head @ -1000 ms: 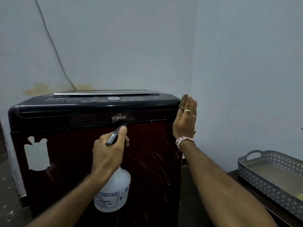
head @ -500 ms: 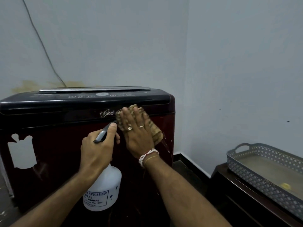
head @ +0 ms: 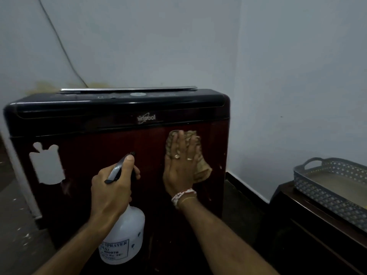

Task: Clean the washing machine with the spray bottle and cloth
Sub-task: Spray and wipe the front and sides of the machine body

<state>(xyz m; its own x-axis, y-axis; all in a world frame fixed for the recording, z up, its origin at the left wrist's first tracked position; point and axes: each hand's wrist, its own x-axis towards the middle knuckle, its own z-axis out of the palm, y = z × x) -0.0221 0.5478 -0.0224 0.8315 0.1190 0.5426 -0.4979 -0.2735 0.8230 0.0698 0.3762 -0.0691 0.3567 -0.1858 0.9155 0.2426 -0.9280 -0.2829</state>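
Washing machine [head: 85,155] at centre left of frame, backed into a corner: black top, dark red front panel, logo at upper middle of front. White sticker [head: 47,165] on panel at left.

Left hand [head: 111,187] at lower centre, forearm rising from bottom left edge. Fingers wrapped tight around neck of spray bottle [head: 124,239]; thumb laid along top of grey sprayer head, nozzle aimed at red panel. White bottle body hanging below fist, printed label facing camera, partly legible. Bottle close to panel; contact cannot be told.

Right hand [head: 181,167] just right of centre, forearm rising from bottom middle. Palm flat, fingers spread and pointing up, pressing cloth [head: 200,169] against upper red panel below black band. Not a closed grasp: cloth pinned between open palm and panel. Tan cloth showing past fingertips and at lower right of hand. Rings on two fingers; beaded bracelet [head: 182,196] at wrist.

Grey perforated basket [head: 317,193] at right edge, on a dark wooden surface [head: 309,221], well apart from machine. Thin cable [head: 59,40] on wall at upper left.
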